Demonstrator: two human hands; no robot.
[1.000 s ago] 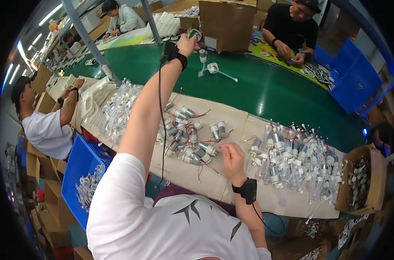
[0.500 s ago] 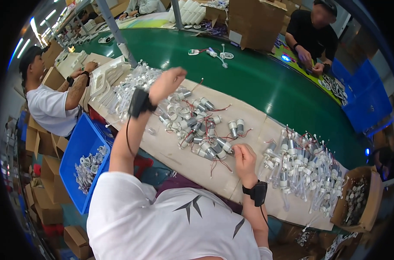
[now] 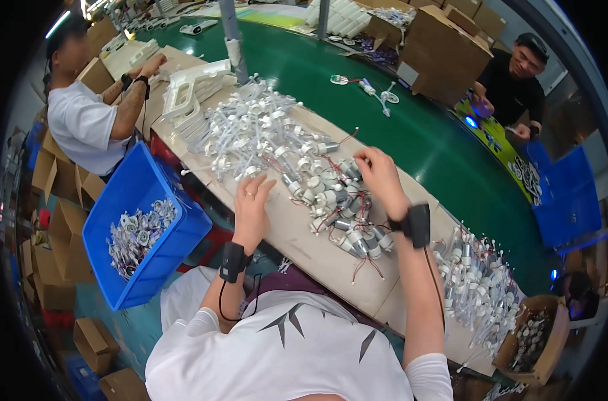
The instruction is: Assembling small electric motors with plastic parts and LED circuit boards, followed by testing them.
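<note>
Single head view; looks steeply down, close over the worktable [image 3: 297, 234].

Wearer: white short-sleeved T-shirt [image 3: 284, 354], dark angular mark printed across the upper part, like spread wings or blades. Sleeves end above the elbows; forearms bare.

Left hand [image 3: 250, 200]: a thin ring on one finger. Black band [image 3: 233, 260] strapped round the left wrist, boxy and fairly wide, with a thin black cable running from it along the forearm toward the shirt.

Right hand [image 3: 381, 177]: matching black band [image 3: 416, 224] on the right wrist, a squarish black block. A thin dark cable trails from it along the forearm toward the sleeve.
</note>
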